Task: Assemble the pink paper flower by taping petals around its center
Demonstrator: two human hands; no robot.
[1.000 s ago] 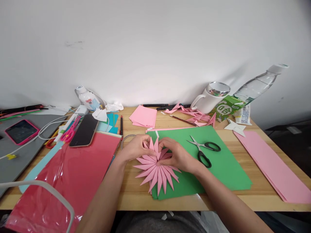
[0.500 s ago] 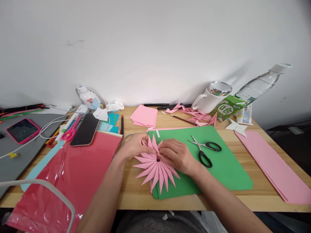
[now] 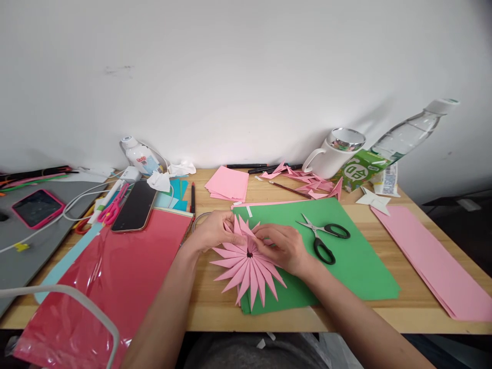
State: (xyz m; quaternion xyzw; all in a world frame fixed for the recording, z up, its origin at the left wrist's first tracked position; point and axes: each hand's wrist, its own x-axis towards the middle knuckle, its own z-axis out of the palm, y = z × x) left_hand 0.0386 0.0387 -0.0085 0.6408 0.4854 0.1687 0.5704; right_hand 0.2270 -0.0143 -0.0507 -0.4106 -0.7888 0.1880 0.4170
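Observation:
A pink folded-paper flower [image 3: 246,279], built of many pointed petals around a small dark centre hole, is held over the left edge of the green paper [image 3: 357,261]. My left hand [image 3: 215,230] pinches its upper left petals between thumb and fingers. On the upper right side my right hand [image 3: 282,246] is closed on petals close to the centre, with its fingertips bent together. Both hands partly cover the upper petals. Black-handled scissors [image 3: 325,238] lie spread on the green paper to the right of my right hand.
Pink paper squares [image 3: 228,183] and loose folded pink pieces [image 3: 307,182] lie at the back, by a white mug [image 3: 326,159]. Pink paper strips [image 3: 430,261] are at the right. On the left, a phone [image 3: 134,206] rests on red paper [image 3: 115,277].
My right hand's fingers have shifted slightly right and opened up a bit, showing more of the upper petals. The left hand keeps its hold.

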